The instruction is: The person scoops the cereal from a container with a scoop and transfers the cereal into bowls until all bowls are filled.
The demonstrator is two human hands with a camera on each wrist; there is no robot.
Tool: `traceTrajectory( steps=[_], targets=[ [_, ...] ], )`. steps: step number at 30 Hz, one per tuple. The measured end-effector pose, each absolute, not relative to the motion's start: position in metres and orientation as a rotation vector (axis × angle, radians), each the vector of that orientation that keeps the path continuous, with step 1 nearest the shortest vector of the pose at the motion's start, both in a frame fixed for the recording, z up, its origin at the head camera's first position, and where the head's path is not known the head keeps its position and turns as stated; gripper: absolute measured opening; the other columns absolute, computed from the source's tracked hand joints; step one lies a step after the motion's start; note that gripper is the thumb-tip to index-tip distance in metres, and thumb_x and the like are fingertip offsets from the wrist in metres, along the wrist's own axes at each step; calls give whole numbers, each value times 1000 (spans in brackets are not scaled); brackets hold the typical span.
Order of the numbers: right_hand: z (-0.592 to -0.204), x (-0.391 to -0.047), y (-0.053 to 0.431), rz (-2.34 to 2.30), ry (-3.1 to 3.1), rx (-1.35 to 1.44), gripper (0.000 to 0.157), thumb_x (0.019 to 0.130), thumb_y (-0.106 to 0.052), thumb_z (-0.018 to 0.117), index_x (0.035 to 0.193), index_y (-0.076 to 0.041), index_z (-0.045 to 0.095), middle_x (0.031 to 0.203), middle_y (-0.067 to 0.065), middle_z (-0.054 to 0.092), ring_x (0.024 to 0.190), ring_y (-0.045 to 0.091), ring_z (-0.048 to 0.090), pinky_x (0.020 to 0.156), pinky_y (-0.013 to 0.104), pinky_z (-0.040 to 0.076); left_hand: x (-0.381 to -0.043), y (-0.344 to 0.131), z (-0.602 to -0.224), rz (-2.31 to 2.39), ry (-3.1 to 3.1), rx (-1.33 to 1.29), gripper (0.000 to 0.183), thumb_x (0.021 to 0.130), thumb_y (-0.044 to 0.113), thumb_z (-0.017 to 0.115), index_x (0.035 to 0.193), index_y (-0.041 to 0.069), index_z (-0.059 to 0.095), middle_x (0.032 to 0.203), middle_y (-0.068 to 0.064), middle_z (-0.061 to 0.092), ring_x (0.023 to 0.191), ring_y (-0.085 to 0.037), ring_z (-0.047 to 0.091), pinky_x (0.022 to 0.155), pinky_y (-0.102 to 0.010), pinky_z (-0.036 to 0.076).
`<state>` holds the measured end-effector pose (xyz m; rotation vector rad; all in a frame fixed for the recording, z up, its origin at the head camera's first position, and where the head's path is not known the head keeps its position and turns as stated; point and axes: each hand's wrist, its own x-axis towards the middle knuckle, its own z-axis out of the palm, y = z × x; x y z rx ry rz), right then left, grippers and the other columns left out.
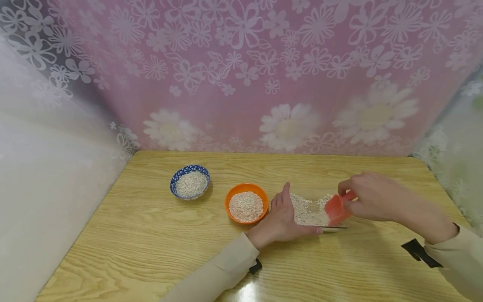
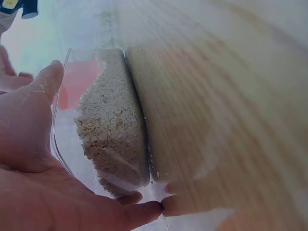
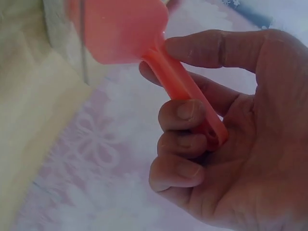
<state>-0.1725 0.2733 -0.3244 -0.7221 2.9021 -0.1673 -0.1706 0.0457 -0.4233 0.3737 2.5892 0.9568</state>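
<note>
My right hand (image 1: 371, 197) grips the handle of a red plastic scoop (image 1: 337, 209), its fingers wrapped round it in the right wrist view. The scoop's head is down in a clear rectangular container (image 2: 60, 139), at the right end of the oat flakes (image 1: 307, 212). My left hand (image 1: 281, 218) rests against the container's near left corner, thumb (image 1: 311, 230) stretched along the near wall and fingers along the left end. Through the clear wall in the left wrist view, the flakes (image 2: 113, 110) form a sloping heap. What lies inside the scoop is hidden.
An orange bowl (image 1: 228, 206) heaped with flakes stands just left of my left hand. Farther back on the left is a blue-and-white bowl (image 1: 175, 185), also holding flakes. The wooden table (image 1: 151, 235) ends at a pink flowered curtain (image 1: 226, 105) behind.
</note>
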Motion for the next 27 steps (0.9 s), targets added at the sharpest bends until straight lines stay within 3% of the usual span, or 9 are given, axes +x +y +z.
traceTrajectory(
  steps=[6, 12, 14, 21, 27],
  targets=[
    [-345, -171, 283, -452, 2824, -599, 13, 91, -19, 68, 103, -16, 72, 89, -7, 74, 75, 11, 66, 63, 29, 46, -171, 44, -425, 984, 2574, 380, 136, 72, 68, 83, 165, 25, -6, 167, -9, 24, 155, -26, 27, 119, -46, 40],
    [-372, -161, 297, -799, 2725, -491, 22, 99, -24, 68, 118, -13, 68, 68, -6, 61, 53, 3, 36, 51, 25, 35, -171, 44, -425, 971, 2579, 388, 136, 72, 69, 82, 165, 24, -6, 168, -9, 24, 155, -26, 27, 119, -45, 40],
    [-381, -157, 298, -903, 2721, -493, 22, 99, -24, 68, 119, -14, 68, 71, -5, 64, 53, 2, 37, 50, 25, 36, -171, 43, -424, 967, 2579, 389, 135, 73, 70, 81, 165, 25, -7, 168, -9, 23, 156, -26, 26, 119, -45, 40],
    [-409, -147, 289, -999, 2957, -739, 24, 91, -14, 77, 114, -21, 72, 102, -3, 75, 78, -4, 60, 63, 23, 49, -172, 43, -424, 969, 2579, 411, 134, 74, 69, 80, 165, 23, -7, 169, -10, 22, 156, -28, 25, 120, -47, 39],
    [-422, -145, 277, -937, 3150, -928, 36, 81, -3, 83, 111, -22, 73, 107, -3, 75, 94, 2, 64, 70, 25, 56, -171, 44, -424, 947, 2602, 428, 135, 74, 71, 80, 165, 21, -6, 167, -11, 26, 155, -28, 27, 119, -45, 40]
  ],
)
